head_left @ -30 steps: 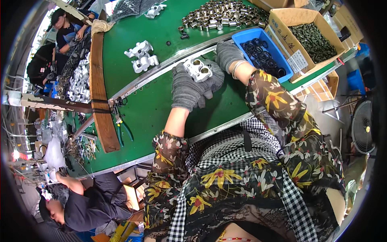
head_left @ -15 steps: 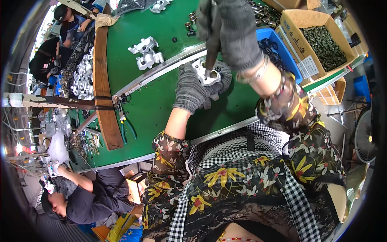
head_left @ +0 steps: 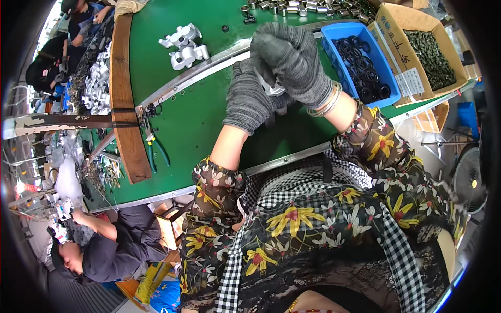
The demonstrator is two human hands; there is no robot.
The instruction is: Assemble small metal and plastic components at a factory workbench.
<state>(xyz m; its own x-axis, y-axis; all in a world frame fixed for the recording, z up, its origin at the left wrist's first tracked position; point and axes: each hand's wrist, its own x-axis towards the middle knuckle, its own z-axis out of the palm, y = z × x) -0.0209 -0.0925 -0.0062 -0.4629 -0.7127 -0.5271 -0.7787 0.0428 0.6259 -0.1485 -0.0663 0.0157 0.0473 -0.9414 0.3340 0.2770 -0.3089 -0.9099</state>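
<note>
The silver cast-metal housing (head_left: pixel 273 89) sits between the two hands, under the right and against the left. The left hand (head_left: pixel 249 99), in a grey knitted glove, is wrapped around it from the left and below, fingers curled. The right hand (head_left: pixel 292 60), gloved the same way, lies directly above it, its fingers folded in; whether they pinch anything, or touch the metal, cannot be told. Both hands are close to the housing, but the left looks to be the one bearing it. Only a small bright patch shows below the right palm, so its long axis cannot be read.

Just right of the right hand is a blue plastic bin (head_left: pixel 334 31) of black rings (head_left: pixel 365 68), and beyond that, farther right, a cardboard box of small dark parts (head_left: pixel 429 57). Ahead of the hands lie shiny metal bushings (head_left: pixel 284 10). Ahead and left of the left hand, two more silver castings (head_left: pixel 187 46) rest on the green desk (head_left: pixel 198 141); well left of that hand are green-handled pliers (head_left: pixel 151 156).
</note>
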